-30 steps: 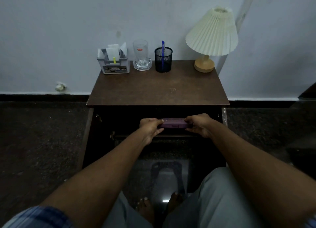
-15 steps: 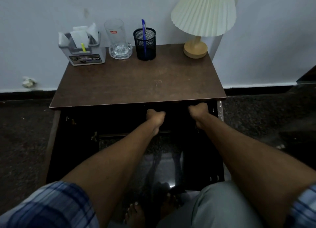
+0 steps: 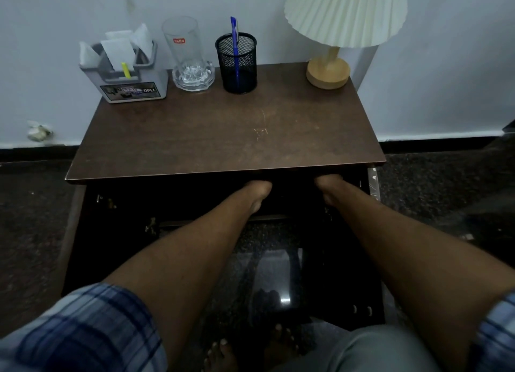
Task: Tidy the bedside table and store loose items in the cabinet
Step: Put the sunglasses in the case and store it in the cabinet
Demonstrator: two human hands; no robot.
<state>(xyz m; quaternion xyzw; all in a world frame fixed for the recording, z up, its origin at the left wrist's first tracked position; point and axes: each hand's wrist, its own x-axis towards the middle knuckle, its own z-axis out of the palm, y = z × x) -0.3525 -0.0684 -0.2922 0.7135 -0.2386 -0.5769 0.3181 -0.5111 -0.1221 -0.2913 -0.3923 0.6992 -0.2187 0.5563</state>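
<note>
The brown bedside table (image 3: 223, 137) stands against the wall, its cabinet (image 3: 172, 204) below open and dark. Both my arms reach into the cabinet under the tabletop. Only the back of my left hand (image 3: 257, 193) and the back of my right hand (image 3: 328, 186) show; the fingers are hidden under the table's front edge. The purple case that both hands held a second ago is out of sight inside. At the back of the tabletop stand a grey organiser with papers (image 3: 125, 73), a glass (image 3: 189, 56), a black mesh pen cup with a blue pen (image 3: 237, 62) and a lamp (image 3: 340, 23).
The cabinet doors (image 3: 75, 232) hang open to the left and right. Dark speckled floor surrounds the table. My bare feet (image 3: 223, 355) and grey-trousered knee (image 3: 362, 349) are at the bottom. A crumpled scrap (image 3: 39, 131) lies by the wall at left.
The purple case went from in front of the cabinet into its dark interior with both hands. My head moved closer and over the table.
</note>
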